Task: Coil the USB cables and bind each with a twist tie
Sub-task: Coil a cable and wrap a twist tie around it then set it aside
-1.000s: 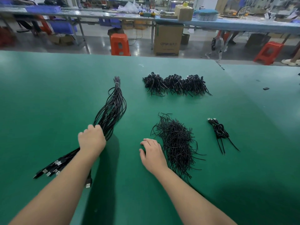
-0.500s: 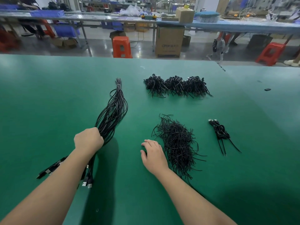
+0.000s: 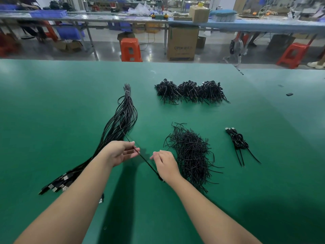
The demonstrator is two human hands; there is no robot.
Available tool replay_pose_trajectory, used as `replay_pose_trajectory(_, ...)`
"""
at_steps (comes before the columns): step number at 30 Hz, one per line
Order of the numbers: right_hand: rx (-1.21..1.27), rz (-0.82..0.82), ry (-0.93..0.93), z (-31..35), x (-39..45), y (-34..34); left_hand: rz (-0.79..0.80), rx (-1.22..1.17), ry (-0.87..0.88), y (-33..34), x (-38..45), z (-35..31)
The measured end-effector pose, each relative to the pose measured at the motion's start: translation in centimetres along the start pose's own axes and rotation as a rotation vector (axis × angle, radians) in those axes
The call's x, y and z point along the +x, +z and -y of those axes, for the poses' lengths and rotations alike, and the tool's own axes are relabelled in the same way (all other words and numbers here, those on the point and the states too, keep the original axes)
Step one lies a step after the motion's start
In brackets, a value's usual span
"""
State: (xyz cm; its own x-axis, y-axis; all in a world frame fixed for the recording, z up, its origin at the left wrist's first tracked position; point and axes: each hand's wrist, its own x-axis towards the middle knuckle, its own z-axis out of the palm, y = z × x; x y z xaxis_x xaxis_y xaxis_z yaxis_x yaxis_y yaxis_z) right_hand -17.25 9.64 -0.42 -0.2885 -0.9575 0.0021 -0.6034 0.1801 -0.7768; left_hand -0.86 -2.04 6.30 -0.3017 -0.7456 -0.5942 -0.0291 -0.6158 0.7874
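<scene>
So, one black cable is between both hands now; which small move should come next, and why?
Probably draw the single black USB cable clear of the long cable bundle: the left hand pinches it, the right hand holds its near end, its far part still lies in the bundle.

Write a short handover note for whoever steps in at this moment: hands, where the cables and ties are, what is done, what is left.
Left hand pinches a single cable drawn out of the uncoiled cable bundle; right hand holds the same cable nearer its end.
Twist tie pile lies right of the right hand.
Done: one coiled pair at the right, and a row of bound coils at the back.
Left: coil this cable, bind it with a tie, then work through the bundle on the green table.
</scene>
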Motion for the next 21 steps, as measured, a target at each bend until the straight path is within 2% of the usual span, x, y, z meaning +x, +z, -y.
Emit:
replay_pose_trajectory(2, 0.239, 0.088, 0.087, 1.4, -0.1, -1.0, 0.009, -0.074, -0.007, 0.4, 0.4, 0.4)
replay_pose_trajectory(5, 0.269, 0.256, 0.096, 2.8, -0.6, -2.5, -0.030, -0.091, 0.010, 0.7, 1.0, 0.7)
replay_pose_trajectory(8, 0.321, 0.316, 0.079, 3.9, -0.7, -4.3, -0.184, -0.016, 0.100, 1.0, 1.5, 1.0)
replay_pose_trajectory(10, 0.455, 0.314, 0.061, 5.0, -0.6, -5.8, -0.304, 0.246, 0.211, 0.4, 2.2, 1.4)
replay_pose_trajectory(14, 0.734, 0.344, 0.095, 6.8, -0.3, -8.4, -0.271, 0.902, 0.540, -0.4, 2.5, 2.0)
replay_pose_trajectory(18, 1.033, 0.470, 0.108, 7.5, -0.4, -9.8, -0.339, 1.109, 0.734, -0.1, 3.1, 1.6)
replay_pose_trajectory(21, 1.126, 0.329, 0.037, 7.3, -0.1, -10.4, -0.318, 1.254, 0.806, 0.1, 3.2, 1.1)
